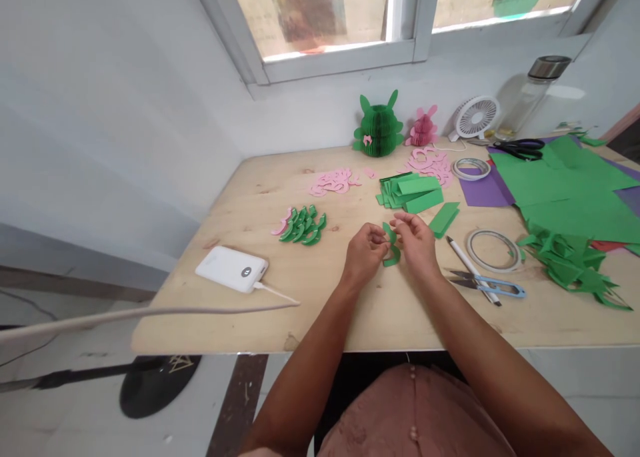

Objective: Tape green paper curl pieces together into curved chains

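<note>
Between my two hands, near the middle of the table, is a green paper cutout with a wavy, scalloped edge. My left hand pinches its left side with thumb and fingers. From the other side my right hand grips its upper part with bent fingers. To the left lies a pile of curved green paper pieces, with a pink one at its edge. Behind my hands is a stack of folded green paper strips, and one folded strip lies apart beside my right hand.
At right lie blue-handled snips across a white pen, tape rolls, green scraps and green sheets. A white power bank with a cable sits left. Behind stand paper figures, a fan and a bottle.
</note>
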Motion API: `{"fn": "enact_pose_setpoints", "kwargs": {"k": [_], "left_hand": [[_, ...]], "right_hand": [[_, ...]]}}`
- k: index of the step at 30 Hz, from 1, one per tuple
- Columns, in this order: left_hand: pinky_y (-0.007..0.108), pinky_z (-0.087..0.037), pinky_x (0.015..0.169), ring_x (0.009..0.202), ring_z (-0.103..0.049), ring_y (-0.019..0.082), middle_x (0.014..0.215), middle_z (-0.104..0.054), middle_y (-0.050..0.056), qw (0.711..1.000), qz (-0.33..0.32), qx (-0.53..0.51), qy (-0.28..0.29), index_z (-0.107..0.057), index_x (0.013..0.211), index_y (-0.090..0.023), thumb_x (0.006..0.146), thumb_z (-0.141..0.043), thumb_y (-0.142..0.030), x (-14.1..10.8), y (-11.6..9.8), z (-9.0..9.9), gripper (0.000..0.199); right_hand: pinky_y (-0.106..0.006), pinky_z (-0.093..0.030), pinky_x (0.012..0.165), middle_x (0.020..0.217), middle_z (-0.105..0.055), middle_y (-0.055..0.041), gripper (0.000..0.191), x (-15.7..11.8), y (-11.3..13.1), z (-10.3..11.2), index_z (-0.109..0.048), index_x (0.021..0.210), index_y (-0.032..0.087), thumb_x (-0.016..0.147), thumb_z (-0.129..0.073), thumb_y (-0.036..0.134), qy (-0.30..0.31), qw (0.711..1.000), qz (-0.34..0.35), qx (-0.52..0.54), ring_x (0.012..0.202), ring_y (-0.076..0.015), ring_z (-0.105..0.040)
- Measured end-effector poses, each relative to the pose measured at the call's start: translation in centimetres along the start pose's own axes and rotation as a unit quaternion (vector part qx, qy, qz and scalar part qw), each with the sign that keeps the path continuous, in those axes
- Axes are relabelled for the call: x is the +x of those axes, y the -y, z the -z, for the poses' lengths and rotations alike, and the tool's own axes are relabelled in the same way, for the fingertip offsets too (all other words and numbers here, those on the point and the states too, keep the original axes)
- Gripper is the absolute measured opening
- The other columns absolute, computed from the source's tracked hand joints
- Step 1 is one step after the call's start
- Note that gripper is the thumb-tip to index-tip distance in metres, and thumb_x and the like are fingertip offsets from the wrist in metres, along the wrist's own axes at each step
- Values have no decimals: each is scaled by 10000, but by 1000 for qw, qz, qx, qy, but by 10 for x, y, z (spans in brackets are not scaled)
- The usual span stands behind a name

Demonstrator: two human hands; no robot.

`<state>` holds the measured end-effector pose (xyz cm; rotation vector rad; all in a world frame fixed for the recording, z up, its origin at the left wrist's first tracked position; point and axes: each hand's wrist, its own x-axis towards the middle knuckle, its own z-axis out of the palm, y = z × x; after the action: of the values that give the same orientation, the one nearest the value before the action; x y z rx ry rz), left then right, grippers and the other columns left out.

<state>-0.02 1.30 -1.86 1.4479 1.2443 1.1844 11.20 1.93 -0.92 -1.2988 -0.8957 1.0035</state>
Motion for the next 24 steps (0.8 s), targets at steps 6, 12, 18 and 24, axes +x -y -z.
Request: {"fn": "enact_pose_setpoints", "kwargs": {"k": [6, 12, 18, 24], "left_hand": [[210, -442, 593, 574, -580, 99, 662, -618, -39, 998, 21, -55, 4, -521, 862, -196, 669, -643, -125, 1, -1, 3, 239], [205, -448, 588, 563, -595, 96, 646, -615, -47, 995, 53, -85, 25, -513, 893, -193, 655, -668, -148, 0, -7, 5, 287], [206, -455, 569, 570, -608, 104, 648, -613, -38, 989, 64, -126, 31, -515, 894, -182, 648, -646, -144, 1, -5, 6, 281], [221, -466, 588, 567, -598, 104, 632, -612, -39, 990, 59, -129, 25, -519, 898, -184, 627, -615, -127, 0, -4, 6, 294]], "right_hand": [[-234, -398, 496, 604, -567, 52, 291, -3, 0, 0, -605, 874, 185, 627, -658, 329, 43, 999, 2, 2, 520, -101, -506], [-226, -389, 501, 600, -551, 60, 271, 0, -1, 0, -605, 850, 187, 620, -664, 315, 20, 1000, 11, 16, 516, -85, -476], [-231, -382, 500, 593, -552, 51, 290, 0, 0, -1, -606, 849, 178, 620, -659, 348, 16, 999, 2, 29, 518, -91, -482], [-232, -390, 505, 600, -578, 42, 308, -1, 1, -1, -609, 844, 179, 592, -676, 345, 22, 999, -6, 40, 525, -96, -504]]}}
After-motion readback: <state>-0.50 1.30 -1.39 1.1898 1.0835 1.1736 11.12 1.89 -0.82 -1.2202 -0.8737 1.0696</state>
